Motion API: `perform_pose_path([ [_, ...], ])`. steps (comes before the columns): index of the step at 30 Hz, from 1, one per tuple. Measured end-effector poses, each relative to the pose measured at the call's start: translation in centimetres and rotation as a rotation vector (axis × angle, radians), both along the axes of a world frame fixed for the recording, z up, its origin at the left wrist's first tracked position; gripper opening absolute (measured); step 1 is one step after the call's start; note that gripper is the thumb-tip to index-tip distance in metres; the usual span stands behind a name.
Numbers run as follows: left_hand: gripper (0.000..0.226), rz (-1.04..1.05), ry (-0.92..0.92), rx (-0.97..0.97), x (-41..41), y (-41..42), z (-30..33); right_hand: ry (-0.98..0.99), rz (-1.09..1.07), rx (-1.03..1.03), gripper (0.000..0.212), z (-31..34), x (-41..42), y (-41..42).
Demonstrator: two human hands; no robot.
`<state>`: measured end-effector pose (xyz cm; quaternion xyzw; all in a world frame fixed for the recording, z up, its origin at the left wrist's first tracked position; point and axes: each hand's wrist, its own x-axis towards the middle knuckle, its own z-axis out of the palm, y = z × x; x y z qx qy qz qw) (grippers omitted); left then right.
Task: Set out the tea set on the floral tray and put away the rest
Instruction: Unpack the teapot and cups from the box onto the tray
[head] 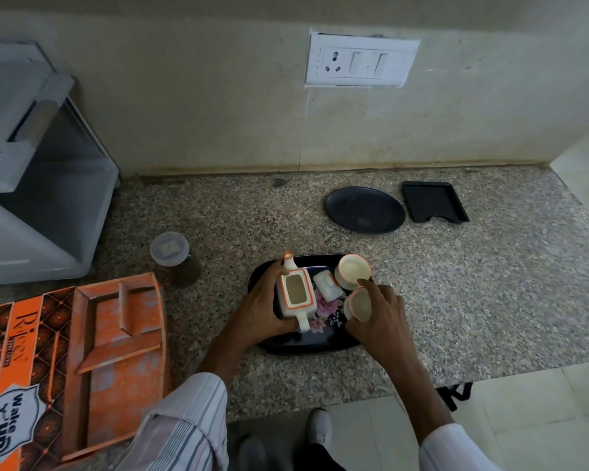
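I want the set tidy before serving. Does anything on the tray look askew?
Yes: the teapot's lid lies loose on the floral tray beside the open teapot, and the right hand holds one cup tilted.

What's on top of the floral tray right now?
On the floral tray: a lidless white teapot gripped by the left hand, its lid beside it, and two cups, the nearer under the right hand. Hands hide part of the tray.
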<state>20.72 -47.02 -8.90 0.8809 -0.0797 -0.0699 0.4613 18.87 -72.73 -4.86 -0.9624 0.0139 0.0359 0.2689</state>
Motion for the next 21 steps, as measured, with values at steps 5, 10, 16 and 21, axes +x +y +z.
perform_pose_path([
  [5,0.117,0.017,-0.075,0.009,-0.6,0.7,0.1,-0.015,0.012,-0.012,0.09,-0.8,0.1,0.2],
  [10,0.118,0.026,-0.09,0.043,-1.2,1.1,-0.3,-0.05,0.029,-0.02,0.088,-1.4,-0.1,0.2],
  [16,0.117,0.035,-0.107,0.069,-1.3,1.2,-0.6,-0.036,0.013,-0.025,0.081,-1.9,-0.4,0.1],
  [21,0.118,0.046,-0.084,0.082,-1.5,1.4,-0.8,-0.036,0.003,-0.022,0.082,-2.1,-0.5,0.1],
])
